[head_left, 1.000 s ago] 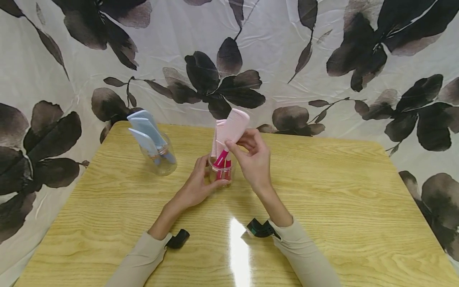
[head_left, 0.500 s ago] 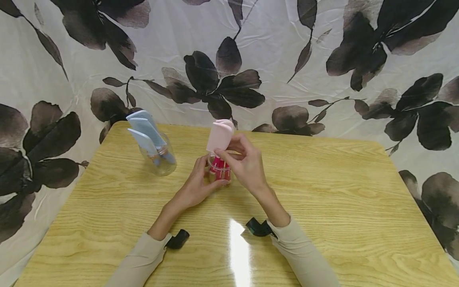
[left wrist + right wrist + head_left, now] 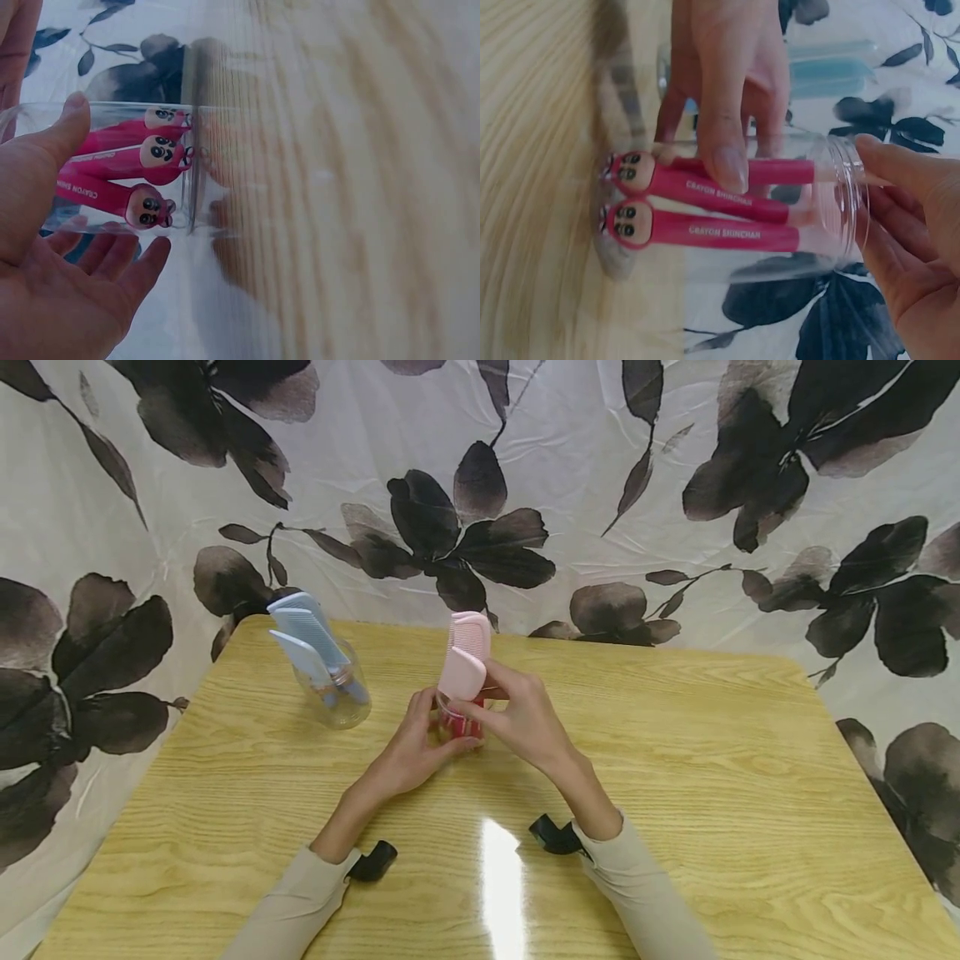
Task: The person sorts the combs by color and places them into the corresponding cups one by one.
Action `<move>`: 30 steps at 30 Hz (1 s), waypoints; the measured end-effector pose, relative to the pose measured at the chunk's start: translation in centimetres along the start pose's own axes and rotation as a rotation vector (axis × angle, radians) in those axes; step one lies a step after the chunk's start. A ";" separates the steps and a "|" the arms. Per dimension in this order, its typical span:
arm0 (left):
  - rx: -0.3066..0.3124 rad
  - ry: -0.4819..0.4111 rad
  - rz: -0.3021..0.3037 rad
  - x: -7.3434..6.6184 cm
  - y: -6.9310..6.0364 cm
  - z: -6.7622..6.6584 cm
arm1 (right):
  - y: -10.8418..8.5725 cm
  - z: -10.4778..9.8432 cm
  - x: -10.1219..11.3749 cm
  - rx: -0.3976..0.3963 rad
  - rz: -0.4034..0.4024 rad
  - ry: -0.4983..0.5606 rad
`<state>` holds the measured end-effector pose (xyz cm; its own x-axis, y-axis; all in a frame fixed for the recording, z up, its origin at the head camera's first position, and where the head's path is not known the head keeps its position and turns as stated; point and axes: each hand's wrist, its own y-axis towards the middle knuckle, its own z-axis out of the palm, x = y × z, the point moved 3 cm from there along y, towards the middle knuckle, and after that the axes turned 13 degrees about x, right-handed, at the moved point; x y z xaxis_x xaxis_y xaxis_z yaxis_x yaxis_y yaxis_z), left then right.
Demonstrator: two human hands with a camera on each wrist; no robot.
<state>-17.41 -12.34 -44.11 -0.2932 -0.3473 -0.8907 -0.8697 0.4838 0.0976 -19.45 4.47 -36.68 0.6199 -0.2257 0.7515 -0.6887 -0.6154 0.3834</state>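
A clear jar stands upright on the table, and my left hand grips its side. Several pink combs share it, their toothed heads rising above the rim. At the jar's mouth my right hand pinches the front pink comb low on its head, with the thumb in front. Through the glass, dark pink handles with small cartoon faces point down to the bottom in the left wrist view. The right wrist view has my right fingers beside the threaded rim.
To the left, a second clear jar holds several light blue combs, leaning left. The wood-grain table runs back to a floral cloth. Each wrist wears a black camera mount.
My right hand has lowered the pink comb into the jar, coming down and left, and its head now stands in front of the others. The left hand has kept its grip on the jar.
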 end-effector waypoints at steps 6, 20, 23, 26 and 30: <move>0.004 -0.028 -0.012 -0.1 -0.2 -0.2 | -0.7 -0.3 -0.1 0.044 -0.025 -0.055; 0.034 0.027 -0.065 0.3 -0.7 -0.9 | -3.0 -2.0 -0.5 -0.016 -0.051 -0.204; 0.032 0.050 -0.114 0.5 -1.3 -1.6 | -3.6 -2.3 -0.9 -0.052 -0.047 -0.220; 0.021 0.089 -0.151 0.7 -2.1 -2.3 | -4.3 -2.7 -1.2 -0.088 -0.053 -0.238; 0.007 0.144 -0.127 0.9 -3.1 -3.0 | -5.4 -3.5 -1.6 -0.127 -0.049 -0.275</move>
<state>-16.17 -16.54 -43.86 -0.2352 -0.5173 -0.8228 -0.9009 0.4337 -0.0151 -18.05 10.77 -38.11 0.7200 -0.4048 0.5637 -0.6865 -0.5347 0.4928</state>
